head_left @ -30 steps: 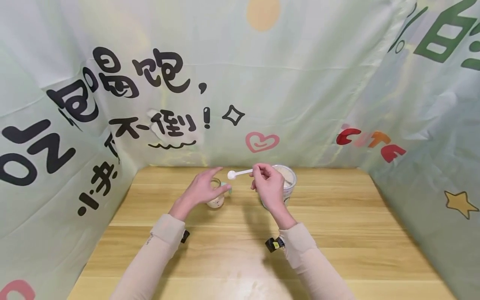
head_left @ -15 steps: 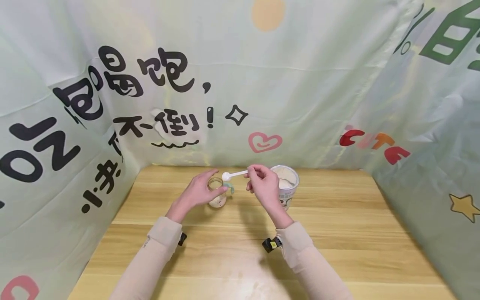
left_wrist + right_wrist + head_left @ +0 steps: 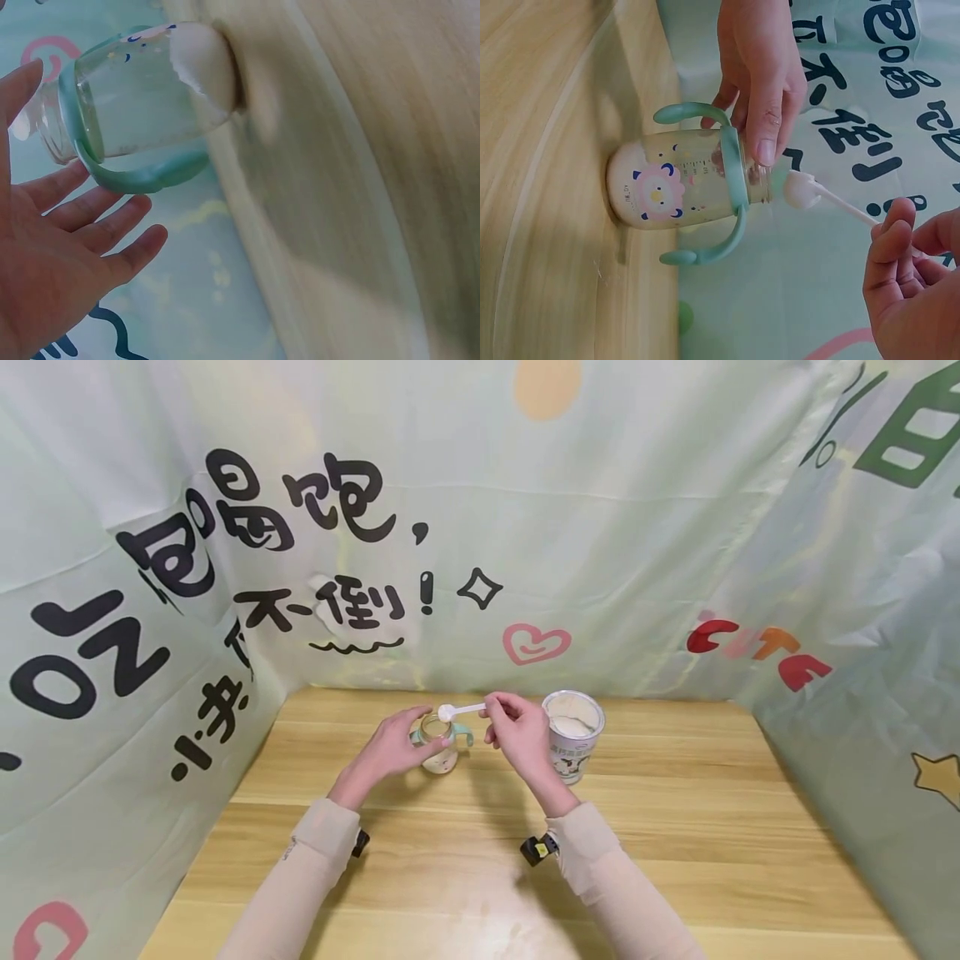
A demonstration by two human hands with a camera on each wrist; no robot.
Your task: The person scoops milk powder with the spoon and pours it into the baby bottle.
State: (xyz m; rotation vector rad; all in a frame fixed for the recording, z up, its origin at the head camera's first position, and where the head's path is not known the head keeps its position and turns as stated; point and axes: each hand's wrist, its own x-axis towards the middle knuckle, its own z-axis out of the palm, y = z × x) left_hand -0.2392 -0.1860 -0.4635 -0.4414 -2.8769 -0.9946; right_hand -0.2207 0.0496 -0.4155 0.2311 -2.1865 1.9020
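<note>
A baby bottle [image 3: 660,184] with green handles and a bear print stands upright on the table, its mouth uncovered. White powder [image 3: 201,64] lies in its bottom. My left hand [image 3: 390,747] surrounds the neck loosely, fingers extended and thumb on the near side; whether they press on it I cannot tell. My right hand [image 3: 522,735] pinches the handle of a white measuring scoop [image 3: 467,709]. The scoop's bowl [image 3: 801,190], heaped with powder, hangs just above the bottle mouth. Right of that hand stands an open can of milk powder [image 3: 572,752].
The wooden table [image 3: 675,835] carries the bottle and the can near its back edge. Printed fabric walls [image 3: 615,568] rise behind the table and along both sides.
My right hand has brought the scoop leftward, from beside the bottle to over its mouth. More of the can shows now. My left hand stays around the neck.
</note>
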